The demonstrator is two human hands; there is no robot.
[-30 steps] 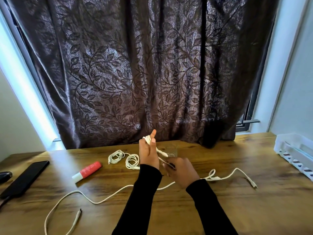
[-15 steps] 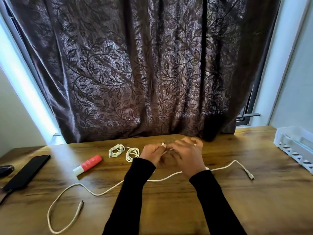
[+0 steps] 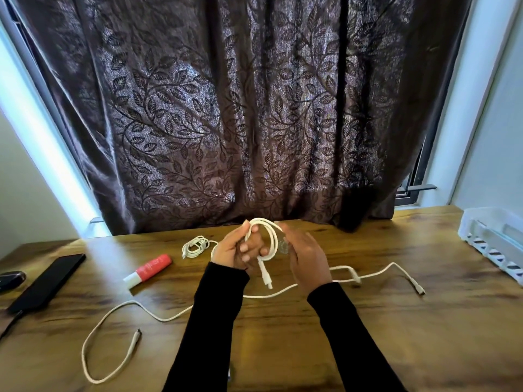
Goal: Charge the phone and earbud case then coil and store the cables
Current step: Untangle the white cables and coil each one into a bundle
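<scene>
The left hand [image 3: 236,250] holds a coiled white cable [image 3: 268,239] above the bench [image 3: 396,321], its fingers [image 3: 250,246] curled through the loop, one plug end hanging down. The right hand [image 3: 304,254] is just right of the coil, fingers straight and loose, gripping nothing. A long white cable [image 3: 158,316] lies stretched across the bench below the coil. A smaller bundled cable [image 3: 195,246] sits left of the coil, near a red tube [image 3: 151,270]. The phone [image 3: 46,282] lies far left of the coil; a white basket [image 3: 495,244] stands far right.

Three cables [image 3: 272,244] (white), one phone [image 3: 48,281]
</scene>
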